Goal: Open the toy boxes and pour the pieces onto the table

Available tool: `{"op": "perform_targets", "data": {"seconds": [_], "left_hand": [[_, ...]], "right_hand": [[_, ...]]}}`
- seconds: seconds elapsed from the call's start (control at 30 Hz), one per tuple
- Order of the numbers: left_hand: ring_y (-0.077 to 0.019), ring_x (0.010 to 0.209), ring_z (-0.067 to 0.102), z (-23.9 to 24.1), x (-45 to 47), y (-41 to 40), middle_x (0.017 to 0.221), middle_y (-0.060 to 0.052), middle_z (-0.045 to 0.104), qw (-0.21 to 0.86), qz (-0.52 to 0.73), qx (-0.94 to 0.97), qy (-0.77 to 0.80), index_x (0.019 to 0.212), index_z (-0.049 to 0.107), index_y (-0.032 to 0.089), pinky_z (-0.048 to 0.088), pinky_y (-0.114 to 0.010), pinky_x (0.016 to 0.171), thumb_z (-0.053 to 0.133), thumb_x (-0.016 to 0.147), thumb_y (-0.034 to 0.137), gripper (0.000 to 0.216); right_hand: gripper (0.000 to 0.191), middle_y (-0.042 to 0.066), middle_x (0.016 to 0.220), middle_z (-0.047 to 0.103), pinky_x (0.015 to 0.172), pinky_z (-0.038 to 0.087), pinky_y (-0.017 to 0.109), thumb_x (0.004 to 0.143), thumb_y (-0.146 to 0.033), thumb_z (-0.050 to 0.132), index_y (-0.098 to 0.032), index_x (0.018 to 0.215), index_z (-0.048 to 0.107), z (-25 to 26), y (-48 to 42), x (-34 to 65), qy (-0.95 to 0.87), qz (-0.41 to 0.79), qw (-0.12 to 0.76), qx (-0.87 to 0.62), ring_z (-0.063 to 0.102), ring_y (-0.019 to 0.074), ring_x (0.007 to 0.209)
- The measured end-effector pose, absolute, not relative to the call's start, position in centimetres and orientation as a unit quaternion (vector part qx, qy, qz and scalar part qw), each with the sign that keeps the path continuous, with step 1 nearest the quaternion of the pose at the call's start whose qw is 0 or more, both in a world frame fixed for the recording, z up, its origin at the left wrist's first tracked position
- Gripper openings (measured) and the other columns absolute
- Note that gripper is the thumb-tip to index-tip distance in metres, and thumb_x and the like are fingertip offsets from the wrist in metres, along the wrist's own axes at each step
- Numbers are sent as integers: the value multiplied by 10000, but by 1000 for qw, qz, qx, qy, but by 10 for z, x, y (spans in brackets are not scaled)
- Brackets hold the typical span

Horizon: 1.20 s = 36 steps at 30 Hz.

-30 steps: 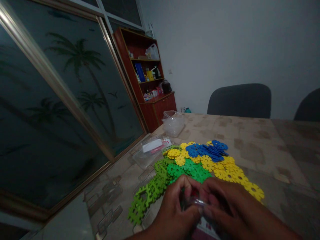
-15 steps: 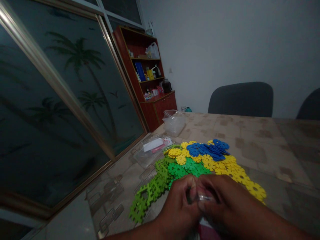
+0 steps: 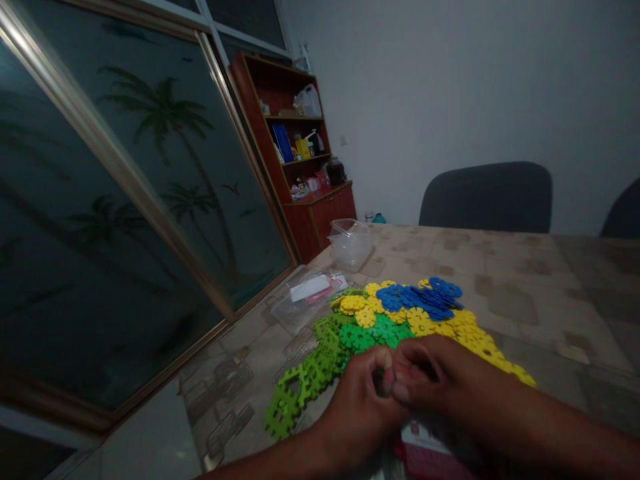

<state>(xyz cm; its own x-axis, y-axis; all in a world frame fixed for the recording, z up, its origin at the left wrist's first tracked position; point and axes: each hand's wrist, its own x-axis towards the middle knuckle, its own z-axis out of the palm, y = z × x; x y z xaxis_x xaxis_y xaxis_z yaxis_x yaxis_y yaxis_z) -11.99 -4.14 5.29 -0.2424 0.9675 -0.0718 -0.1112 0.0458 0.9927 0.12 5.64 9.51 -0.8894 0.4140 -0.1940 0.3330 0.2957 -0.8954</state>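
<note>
My left hand (image 3: 357, 400) and my right hand (image 3: 430, 380) meet low in the view, fingers curled and pinched together over the near table. What they pinch is hidden between the fingertips. Just beyond them lies a pile of flat toothed plastic discs: green ones (image 3: 320, 367) at the near left, yellow ones (image 3: 470, 333) to the right, blue ones (image 3: 420, 299) at the back. Under my right wrist shows a red and white packet (image 3: 425, 450).
A clear lid with a white card (image 3: 307, 297) lies left of the pile, and a clear plastic tub (image 3: 350, 243) stands behind it. The patterned table (image 3: 540, 293) reaches two dark chairs (image 3: 485, 197). A glass panel and a red shelf unit (image 3: 300, 160) fill the left.
Both hands drew closer together and tightened into a pinch; the clear object seen between the fingers earlier is now hidden. The view shifted slightly.
</note>
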Motion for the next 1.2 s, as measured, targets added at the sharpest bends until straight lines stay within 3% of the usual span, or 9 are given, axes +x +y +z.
{"op": "perform_targets", "data": {"seconds": [0.2, 0.43, 0.57, 0.73, 0.83, 0.93, 1.07, 1.13, 1.2], "left_hand": [[-116, 697, 464, 58, -122, -50, 788, -17, 507, 530, 599, 378, 467, 805, 446, 160, 365, -242, 608, 722, 697, 234, 305], [-93, 614, 391, 50, -121, -49, 670, 10, 454, 468, 614, 361, 522, 668, 404, 166, 321, -226, 556, 787, 680, 350, 425], [-109, 676, 420, 41, -125, -45, 720, -8, 481, 480, 616, 345, 521, 732, 472, 144, 349, -231, 612, 802, 675, 356, 396], [-121, 691, 479, 39, -131, -43, 701, -5, 482, 484, 605, 362, 518, 698, 461, 154, 383, -217, 620, 808, 668, 396, 424], [-133, 704, 540, 39, -136, -44, 800, -38, 556, 523, 619, 367, 457, 689, 401, 160, 420, -237, 627, 802, 677, 306, 426], [-174, 782, 605, 35, -138, -46, 1039, -96, 590, 534, 644, 346, 425, 735, 368, 164, 462, -280, 655, 752, 724, 212, 387], [-204, 845, 621, 38, -137, -51, 1125, -109, 570, 512, 628, 369, 456, 773, 328, 185, 490, -334, 702, 679, 795, 204, 352], [-217, 897, 609, 49, -137, -53, 1141, -96, 560, 439, 574, 453, 521, 818, 339, 201, 495, -368, 737, 592, 853, 214, 256], [-241, 1048, 552, 66, -136, -53, 1191, -82, 538, 314, 484, 560, 595, 938, 408, 215, 458, -429, 871, 542, 871, 194, 152]], "right_hand": [[127, -33, 656, 402, 564, 243, 224, 735, -237, 533, -157, 696, 442, 92, 67, 1, -785, 580, 17, -218, 355, 95, 619], [50, -28, 648, 427, 554, 247, 233, 739, -140, 505, -148, 698, 477, 103, 63, -9, -792, 571, -9, -217, 356, 95, 608], [49, -7, 679, 504, 570, 276, 246, 766, -125, 509, -149, 724, 519, 97, 60, -15, -834, 486, 8, -261, 419, 115, 637], [22, -1, 708, 530, 588, 326, 235, 775, -162, 538, -153, 758, 550, 91, 69, -14, -813, 548, 14, -196, 443, 114, 648], [95, 9, 752, 555, 558, 327, 220, 802, -257, 568, -168, 817, 598, 93, 82, 6, -816, 556, 2, -161, 446, 116, 653], [328, 19, 730, 544, 515, 313, 217, 842, -497, 564, -171, 816, 590, 88, 96, 41, -800, 561, -6, -213, 427, 118, 616], [436, 44, 769, 555, 608, 378, 239, 819, -614, 552, -181, 804, 601, 72, 105, 82, -775, 571, 49, -266, 482, 152, 700], [487, 51, 735, 549, 601, 378, 251, 754, -668, 587, -182, 777, 601, 68, 102, 91, -757, 591, 58, -272, 478, 163, 687], [513, 63, 756, 562, 620, 392, 262, 715, -689, 613, -181, 780, 590, 70, 96, 93, -734, 619, 56, -275, 490, 176, 708]]}}
